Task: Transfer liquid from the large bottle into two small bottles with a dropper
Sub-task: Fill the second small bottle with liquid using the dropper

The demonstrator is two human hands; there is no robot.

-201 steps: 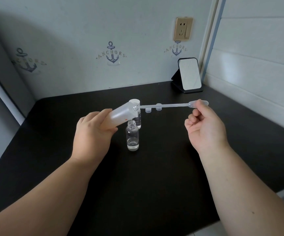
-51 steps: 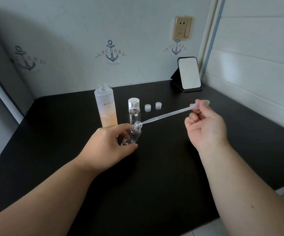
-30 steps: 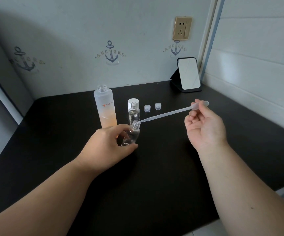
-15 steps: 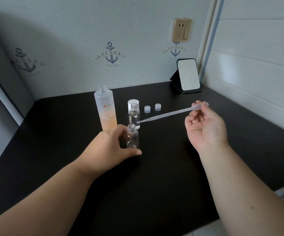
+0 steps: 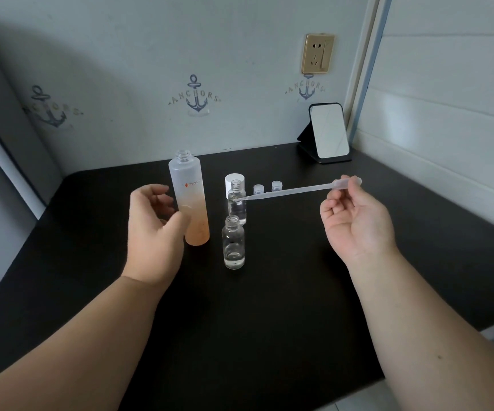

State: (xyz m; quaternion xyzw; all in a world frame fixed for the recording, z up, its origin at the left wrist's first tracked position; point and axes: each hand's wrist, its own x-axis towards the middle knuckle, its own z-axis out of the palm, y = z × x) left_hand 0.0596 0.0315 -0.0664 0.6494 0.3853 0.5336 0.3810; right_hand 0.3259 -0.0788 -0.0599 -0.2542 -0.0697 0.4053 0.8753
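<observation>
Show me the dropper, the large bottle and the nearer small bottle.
dropper (image 5: 291,190), head view, middle of its stem.
large bottle (image 5: 188,185), head view, frosted upper body.
nearer small bottle (image 5: 233,243), head view, clear body.

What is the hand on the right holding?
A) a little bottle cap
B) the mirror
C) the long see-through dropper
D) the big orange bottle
C: the right hand pinches the bulb end of the dropper, whose tip points toward the far small bottle. The large bottle stands on the table by the left hand.
</observation>
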